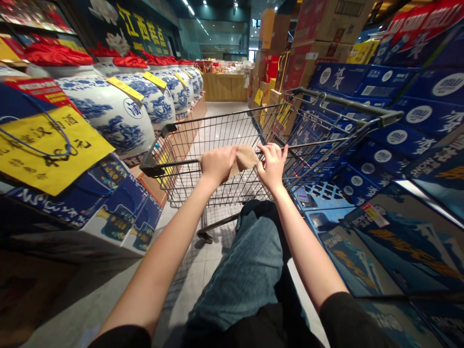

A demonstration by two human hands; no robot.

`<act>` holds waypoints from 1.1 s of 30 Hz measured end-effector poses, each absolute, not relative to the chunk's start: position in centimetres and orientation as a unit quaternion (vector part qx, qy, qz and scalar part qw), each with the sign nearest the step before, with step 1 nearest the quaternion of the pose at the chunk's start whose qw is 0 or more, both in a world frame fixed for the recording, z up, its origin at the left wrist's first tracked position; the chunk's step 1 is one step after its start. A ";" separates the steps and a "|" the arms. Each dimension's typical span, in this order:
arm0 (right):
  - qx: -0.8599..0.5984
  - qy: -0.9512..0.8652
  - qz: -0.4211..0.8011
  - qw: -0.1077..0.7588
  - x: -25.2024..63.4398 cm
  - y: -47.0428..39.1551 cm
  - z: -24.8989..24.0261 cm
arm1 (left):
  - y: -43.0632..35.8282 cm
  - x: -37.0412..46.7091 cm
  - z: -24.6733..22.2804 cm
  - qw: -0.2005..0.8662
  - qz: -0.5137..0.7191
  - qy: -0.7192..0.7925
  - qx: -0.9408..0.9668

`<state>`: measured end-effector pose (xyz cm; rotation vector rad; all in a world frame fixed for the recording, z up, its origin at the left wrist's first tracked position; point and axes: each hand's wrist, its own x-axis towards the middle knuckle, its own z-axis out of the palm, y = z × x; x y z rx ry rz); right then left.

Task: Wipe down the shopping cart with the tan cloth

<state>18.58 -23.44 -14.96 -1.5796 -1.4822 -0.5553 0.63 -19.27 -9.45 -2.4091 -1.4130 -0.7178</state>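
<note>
A wire shopping cart (224,126) stands across the aisle in front of me. My left hand (217,164) is closed over its near rail, gripping a tan cloth (246,160) that drapes over the bar. Just right of the cloth, my right hand (271,164) has its fingers bent over the same rail, some slightly apart. The cloth's right edge meets the fingers of that hand. My palms and the undersides of my fingers are hidden.
Blue-and-white jars (108,108) with red cloth tops line the left side, behind boxed goods (126,217) and a yellow price sign (54,147). Stacked blue cartons (384,137) crowd the right. A wooden counter (224,87) stands at the aisle's far end.
</note>
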 end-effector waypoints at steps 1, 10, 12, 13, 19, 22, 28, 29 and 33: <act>-0.637 -0.597 -0.223 0.434 18.6 -23.4 -15.0 | -19.2 0.9 -9.2 0.120 -0.238 -0.496 -0.826; -0.624 -0.606 -0.209 0.447 18.6 -23.8 -14.8 | -19.8 2.8 -9.6 0.140 -0.259 -0.429 -0.854; -0.622 -0.606 -0.208 0.451 18.5 -23.8 -14.7 | -19.7 3.3 -8.9 0.118 -0.235 -0.456 -0.850; -0.622 -0.604 -0.208 0.453 18.5 -23.8 -14.7 | -19.7 3.4 -8.6 0.112 -0.225 -0.461 -0.851; -0.623 -0.597 -0.208 0.461 18.4 -23.6 -14.8 | -20.5 4.0 -8.6 0.141 -0.230 -0.408 -0.872; -0.624 -0.594 -0.207 0.464 18.3 -23.7 -14.6 | -20.3 4.5 -8.0 0.115 -0.212 -0.442 -0.864; -0.624 -0.603 -0.202 0.454 18.8 -23.5 -14.9 | -20.2 4.6 -7.2 0.091 -0.194 -0.405 -0.889; -0.622 -0.607 -0.202 0.451 19.0 -23.4 -15.0 | -20.3 4.4 -7.5 0.094 -0.202 -0.385 -0.895; -0.616 -0.618 -0.195 0.448 19.5 -23.3 -15.2 | -20.6 3.5 -8.0 0.068 -0.225 -0.352 -0.906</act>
